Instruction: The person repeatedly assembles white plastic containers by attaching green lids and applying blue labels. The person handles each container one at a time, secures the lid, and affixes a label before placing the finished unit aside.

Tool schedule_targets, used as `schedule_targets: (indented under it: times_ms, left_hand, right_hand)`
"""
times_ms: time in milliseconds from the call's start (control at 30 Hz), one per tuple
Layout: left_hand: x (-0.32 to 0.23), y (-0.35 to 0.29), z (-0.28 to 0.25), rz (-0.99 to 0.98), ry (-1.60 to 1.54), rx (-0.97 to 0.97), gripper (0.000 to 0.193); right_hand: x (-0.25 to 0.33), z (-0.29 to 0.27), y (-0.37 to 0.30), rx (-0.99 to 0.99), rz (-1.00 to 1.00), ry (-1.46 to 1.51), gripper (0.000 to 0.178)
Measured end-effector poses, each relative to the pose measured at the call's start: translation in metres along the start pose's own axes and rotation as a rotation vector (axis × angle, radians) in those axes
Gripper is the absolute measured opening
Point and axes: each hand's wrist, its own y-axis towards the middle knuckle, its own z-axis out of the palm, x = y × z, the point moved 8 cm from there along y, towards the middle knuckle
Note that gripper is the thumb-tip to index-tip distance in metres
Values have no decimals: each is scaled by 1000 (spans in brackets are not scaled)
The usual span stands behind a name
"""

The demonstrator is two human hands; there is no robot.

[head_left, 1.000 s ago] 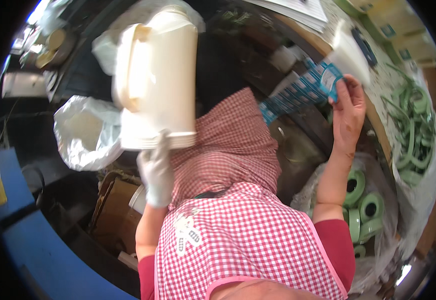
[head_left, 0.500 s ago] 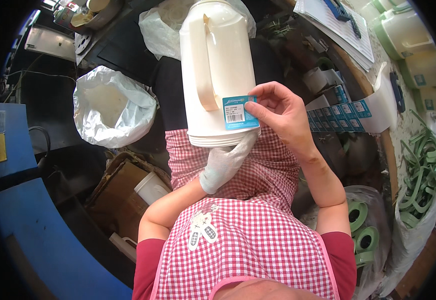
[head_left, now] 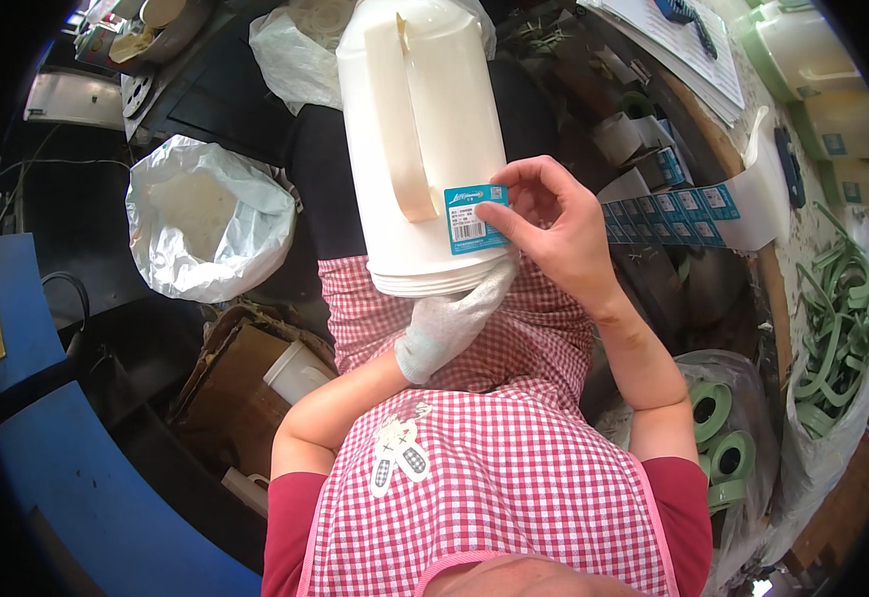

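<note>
A large cream jug [head_left: 367,159] with a long side handle lies across my lap, its ringed base toward me. My left hand [head_left: 454,323], in a pale glove, cups that base from below. Near the base, beside the handle's lower end, a blue and white sticker [head_left: 469,233] lies against the jug wall. My bare right hand [head_left: 559,214] has thumb and forefinger closed at the sticker's right edge, the thumb on its face. I cannot tell how much of the sticker is stuck down.
A strip of blue stickers [head_left: 668,216] hangs at the right by the table edge. Beyond it stand green-trimmed jugs [head_left: 818,60] and a bag of green handles [head_left: 838,328]. Green rings [head_left: 728,456] sit in a bag lower right. To the left are a lined bin [head_left: 255,264] and a blue panel [head_left: 86,488].
The view has shifted slightly, and the jug sits a little more to the left in it. My hands keep the same grip; the right thumb has slid slightly inward over the sticker.
</note>
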Motion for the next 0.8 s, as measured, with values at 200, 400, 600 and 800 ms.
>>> schedule_targets:
  times_ms: [200,400,600,800]
  left_hand:
    - [-31,-3,12,356,822,53,39]
    - [-93,-15,1,-71,433,545,33]
    - [-186,15,-122,-10,168,-41,41]
    - [-189,150,-170,-12,238,-274,85]
  right_hand:
    - [64,21,-27,21,-638,-631,62]
    - [98,-19,87,-205,-619,-370,47]
    - [22,55,302,299,-110,-185,72]
    - [88,84,236,628,-319,-115,50]
